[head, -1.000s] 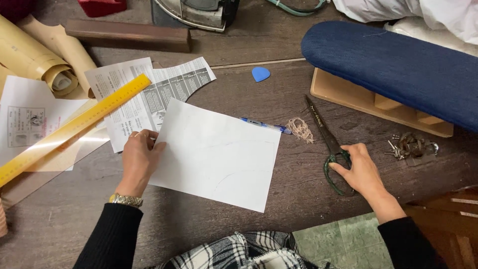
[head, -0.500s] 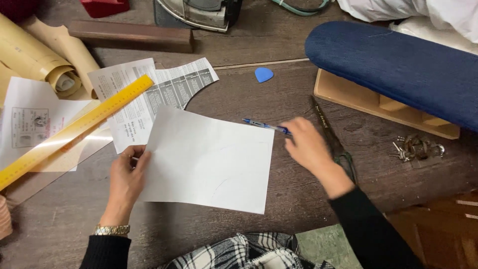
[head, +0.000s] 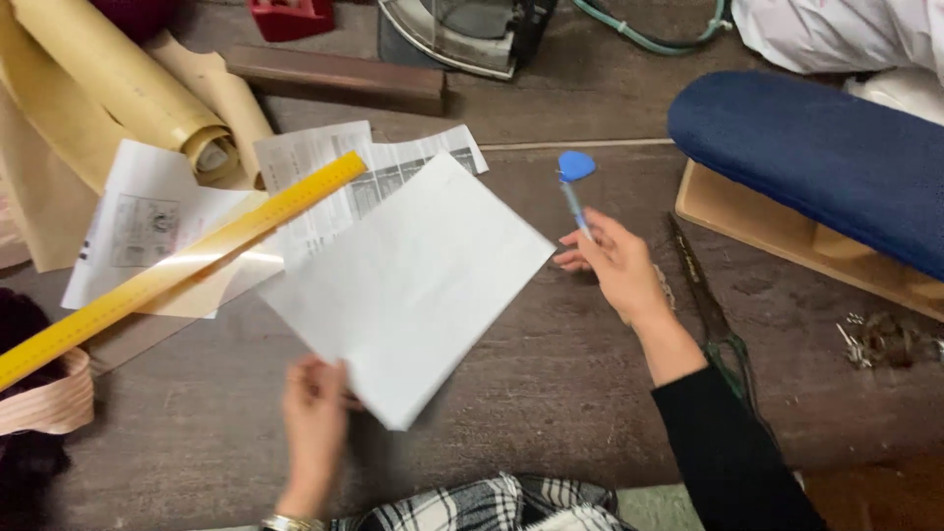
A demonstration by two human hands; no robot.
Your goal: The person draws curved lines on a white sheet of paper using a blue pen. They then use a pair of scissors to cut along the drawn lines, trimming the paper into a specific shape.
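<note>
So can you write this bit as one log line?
left hand: holds white paper sheet | right hand: holds blue pen | scissors: on table

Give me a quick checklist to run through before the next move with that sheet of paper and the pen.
1. Left hand holds the white sheet at its lower corner: ok, though the hand is blurred.
2. Right hand has the blue pen in its fingers: ok.
3. Sheet lying flat on the table: not ok, it looks lifted and turned at an angle.
4. Yellow ruler clear of the sheet: ok, it lies to the left across other papers.
5. Scissors out of the right arm's way: not ok, they lie right beside the forearm.
6. Pen tip ready to write: cannot tell.
</note>
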